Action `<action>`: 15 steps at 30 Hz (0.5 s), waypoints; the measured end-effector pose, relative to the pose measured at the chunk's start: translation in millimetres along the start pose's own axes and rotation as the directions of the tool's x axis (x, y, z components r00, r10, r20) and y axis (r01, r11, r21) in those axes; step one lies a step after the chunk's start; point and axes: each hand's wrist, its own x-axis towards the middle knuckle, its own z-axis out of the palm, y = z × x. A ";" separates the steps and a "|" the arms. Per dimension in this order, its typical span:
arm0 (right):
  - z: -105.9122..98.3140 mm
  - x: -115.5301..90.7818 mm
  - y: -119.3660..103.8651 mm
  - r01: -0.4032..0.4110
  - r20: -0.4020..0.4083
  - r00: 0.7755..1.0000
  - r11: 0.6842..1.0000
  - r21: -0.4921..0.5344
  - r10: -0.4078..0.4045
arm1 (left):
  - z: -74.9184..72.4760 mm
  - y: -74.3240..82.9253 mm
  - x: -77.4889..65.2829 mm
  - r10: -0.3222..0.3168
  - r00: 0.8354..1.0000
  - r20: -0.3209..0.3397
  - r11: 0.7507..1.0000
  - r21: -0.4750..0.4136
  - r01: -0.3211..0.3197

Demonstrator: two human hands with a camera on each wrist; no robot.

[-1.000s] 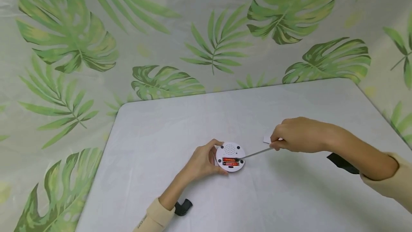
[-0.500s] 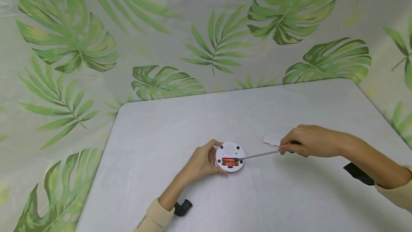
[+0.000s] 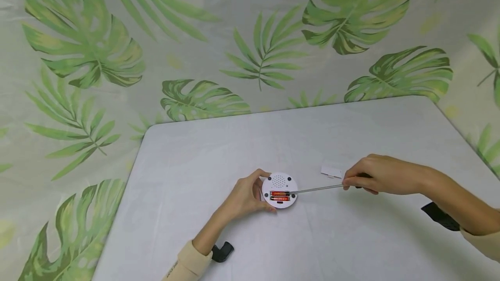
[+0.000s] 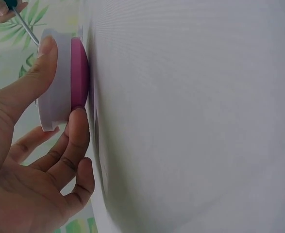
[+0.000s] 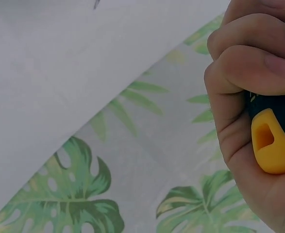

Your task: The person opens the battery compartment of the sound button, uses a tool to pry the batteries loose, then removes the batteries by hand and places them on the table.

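A round white device (image 3: pixel 278 180) lies with its speaker holes and open battery compartment facing up; the left wrist view shows its pink other side (image 4: pixel 78 73) toward the table. Two red batteries (image 3: pixel 280 196) sit in the compartment. My left hand (image 3: pixel 243 197) holds the device by its left edge, between thumb and fingers. In my right hand (image 3: pixel 376 175) is a screwdriver (image 3: pixel 321 188), its long metal shaft reaching left to the right end of the batteries. Its dark and yellow handle (image 5: pixel 276 150) lies in my curled fingers. The exact contact of the tip is too small to tell.
A small white battery cover (image 3: pixel 331 171) lies on the white table (image 3: pixel 218 151), just behind the screwdriver shaft. Leaf-printed cloth (image 3: pixel 273 55) rises behind the table's far edge. A black wrist mount (image 3: pixel 222 251) sits at the left sleeve.
My right hand has moved right and toward me, lowering the shaft's angle and uncovering the battery cover. The screwdriver tip stays at the batteries' right end. My left hand and the device keep their place.
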 end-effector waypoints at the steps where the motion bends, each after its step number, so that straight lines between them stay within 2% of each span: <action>1: 0.2 0.1 0.0 0.000 0.000 1.000 1.000 0.001 0.000 | 0.0 -0.3 -0.1 -0.002 1.000 0.001 1.000 0.002 0.002; 15: -3.8 -0.4 -3.7 -0.022 0.025 0.999 1.000 -0.001 0.022 | 0.4 -2.2 0.2 -0.012 1.000 0.009 1.000 0.015 0.012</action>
